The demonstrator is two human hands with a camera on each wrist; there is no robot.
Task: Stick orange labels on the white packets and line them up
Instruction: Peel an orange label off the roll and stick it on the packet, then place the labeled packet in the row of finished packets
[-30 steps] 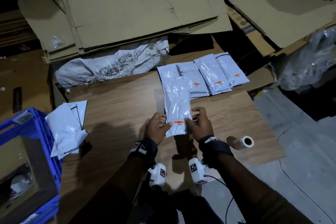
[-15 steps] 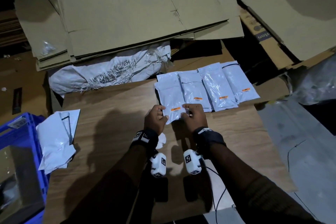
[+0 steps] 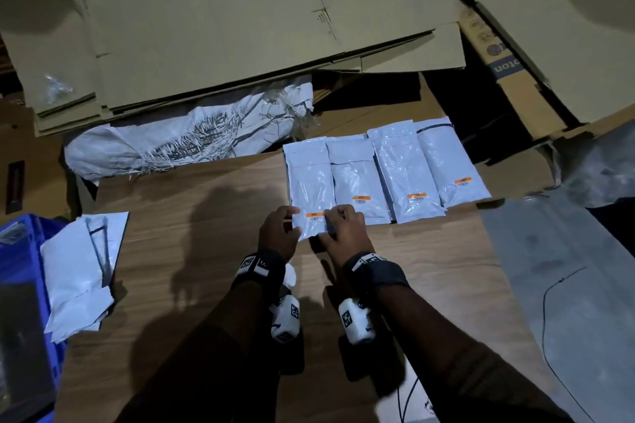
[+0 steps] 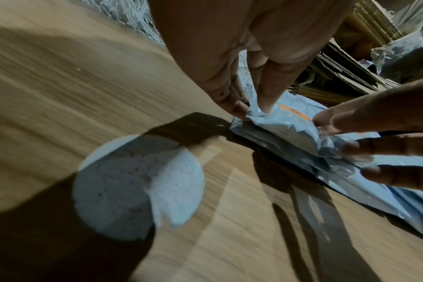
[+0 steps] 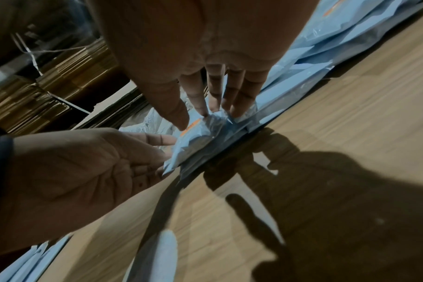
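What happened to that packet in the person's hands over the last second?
The labelled packet went from held up over the table to lying at the left end of the row, overlapping the next packet. The left hand and right hand still pinch its near edge. The other three packets and the loose pile kept their places.

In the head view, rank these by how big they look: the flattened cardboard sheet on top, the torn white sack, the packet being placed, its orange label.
1. Cardboard sheet
2. Torn white sack
3. Packet, both hands on its near end
4. Orange label

The sheet and sack lie farther away, so their true lead is probably greater.
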